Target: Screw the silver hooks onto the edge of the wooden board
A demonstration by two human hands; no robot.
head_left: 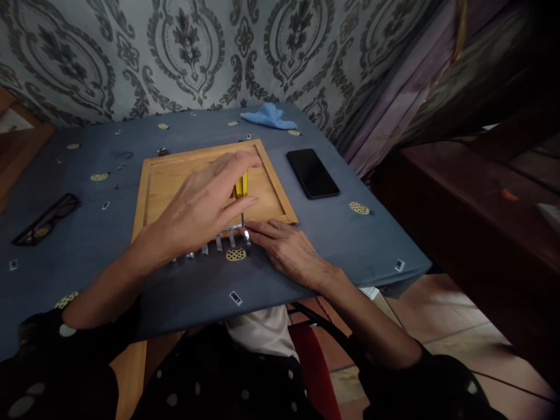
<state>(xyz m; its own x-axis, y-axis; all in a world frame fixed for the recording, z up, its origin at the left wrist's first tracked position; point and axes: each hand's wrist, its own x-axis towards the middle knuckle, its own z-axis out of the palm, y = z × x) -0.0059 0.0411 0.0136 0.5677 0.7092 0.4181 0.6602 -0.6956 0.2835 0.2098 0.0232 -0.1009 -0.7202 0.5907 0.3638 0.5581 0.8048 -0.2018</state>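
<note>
The yellow-handled screwdriver (244,185) stands nearly upright, long axis vertical, its slim shaft pointing down at the right end of the shiny hook strip (231,236), along the near edge of the framed wooden panel (164,186). The left hand (199,198) grips its handle; the right hand's (291,249) fingers lie together beside the tip, whether pinching I cannot tell.

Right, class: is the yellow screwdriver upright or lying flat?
Upright: the left hand holds the screwdriver handle-up, shaft pointing down.

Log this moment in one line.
left hand: holding yellow-handled screwdriver upright at metal hook rail; right hand: fingers at rail's end; smartphone: right of wooden panel
</note>
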